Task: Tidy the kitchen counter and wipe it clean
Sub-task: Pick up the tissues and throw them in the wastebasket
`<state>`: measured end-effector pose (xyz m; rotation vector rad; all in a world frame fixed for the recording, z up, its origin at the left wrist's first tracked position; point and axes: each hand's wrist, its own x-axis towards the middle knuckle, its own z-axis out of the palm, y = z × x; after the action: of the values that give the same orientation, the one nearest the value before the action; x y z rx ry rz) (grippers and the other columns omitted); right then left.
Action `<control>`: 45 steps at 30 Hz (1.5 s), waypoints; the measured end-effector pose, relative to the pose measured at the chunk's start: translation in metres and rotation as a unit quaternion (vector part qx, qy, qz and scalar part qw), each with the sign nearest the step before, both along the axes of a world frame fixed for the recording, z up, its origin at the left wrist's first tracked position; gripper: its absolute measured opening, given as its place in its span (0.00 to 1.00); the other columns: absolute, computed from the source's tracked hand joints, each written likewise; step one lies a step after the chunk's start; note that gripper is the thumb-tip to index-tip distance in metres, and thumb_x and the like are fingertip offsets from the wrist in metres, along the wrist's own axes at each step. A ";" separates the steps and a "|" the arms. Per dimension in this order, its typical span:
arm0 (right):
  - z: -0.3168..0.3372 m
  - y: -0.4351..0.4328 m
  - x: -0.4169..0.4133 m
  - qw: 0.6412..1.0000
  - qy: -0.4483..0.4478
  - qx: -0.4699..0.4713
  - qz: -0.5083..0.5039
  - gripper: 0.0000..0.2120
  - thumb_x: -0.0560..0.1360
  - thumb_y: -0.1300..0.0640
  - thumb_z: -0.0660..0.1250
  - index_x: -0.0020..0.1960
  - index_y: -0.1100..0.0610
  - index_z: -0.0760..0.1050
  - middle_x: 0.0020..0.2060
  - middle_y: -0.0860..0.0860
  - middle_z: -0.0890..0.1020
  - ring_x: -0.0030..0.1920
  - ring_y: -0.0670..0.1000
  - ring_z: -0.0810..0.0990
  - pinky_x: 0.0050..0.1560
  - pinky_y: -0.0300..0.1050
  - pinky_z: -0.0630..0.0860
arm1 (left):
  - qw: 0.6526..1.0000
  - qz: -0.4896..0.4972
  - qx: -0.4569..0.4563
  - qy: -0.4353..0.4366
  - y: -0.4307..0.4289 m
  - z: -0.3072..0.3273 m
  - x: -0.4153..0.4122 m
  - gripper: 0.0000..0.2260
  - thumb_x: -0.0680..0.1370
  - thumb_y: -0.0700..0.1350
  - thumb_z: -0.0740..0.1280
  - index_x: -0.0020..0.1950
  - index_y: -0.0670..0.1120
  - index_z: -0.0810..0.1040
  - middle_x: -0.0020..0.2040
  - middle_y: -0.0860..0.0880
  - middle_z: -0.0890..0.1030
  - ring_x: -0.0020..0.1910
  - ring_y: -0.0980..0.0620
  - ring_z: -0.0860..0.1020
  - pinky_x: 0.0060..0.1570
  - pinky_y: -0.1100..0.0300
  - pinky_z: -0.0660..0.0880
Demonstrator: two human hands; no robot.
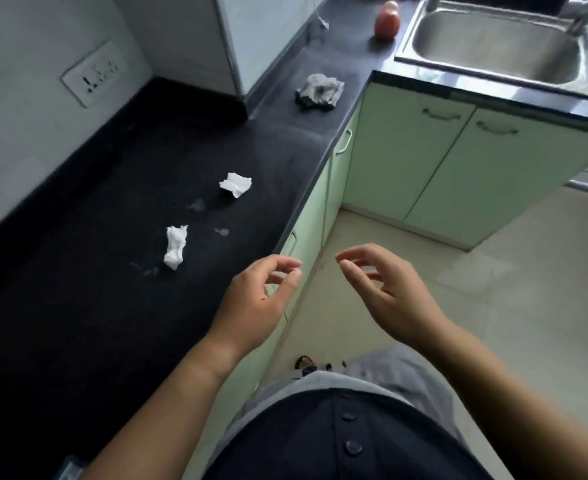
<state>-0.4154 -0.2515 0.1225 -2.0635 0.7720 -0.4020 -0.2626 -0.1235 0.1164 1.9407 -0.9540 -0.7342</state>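
- Hands, nearest: left hand (258, 299) raised over the counter's front edge, fingers loosely curled, thumb and fingertips apart, holding nothing; right hand (386, 289) raised over the floor, just right of the left, fingers likewise half curled and empty.
- Counter (78, 271): black, L-shaped, running from the near left to the far right, above pale green cabinet doors (406, 157).
- Near tissue (175, 247): crumpled white wad lying left of the left hand, small wet spots (221, 231) on the counter around it.
- Far tissue (235, 183): second crumpled white piece, farther back and right of the first.
- Grey cloth (320, 91): bunched, farther along the counter near its front edge.
- Red bottle (387, 21): blurred, upright at the far end, just left of the sink.
- Steel sink (493, 46): set into the counter at the far right.
- Wall socket plate (95, 73): white, on the left wall.
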 end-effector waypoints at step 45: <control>-0.125 -0.158 0.355 0.805 0.160 -0.152 0.550 0.16 0.75 0.57 0.65 0.62 0.57 0.73 0.59 0.54 0.72 0.59 0.55 0.69 0.54 0.42 0.68 | 0.838 0.407 0.353 -0.090 -0.076 -0.135 0.084 0.27 0.78 0.55 0.60 0.75 0.51 0.59 0.77 0.49 0.55 0.76 0.49 0.53 0.71 0.49 0.57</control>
<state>-0.0609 -0.4099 -0.0030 -2.5156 -0.4364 0.5275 -0.1787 -0.2000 -0.0186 2.7858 0.1776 -0.4013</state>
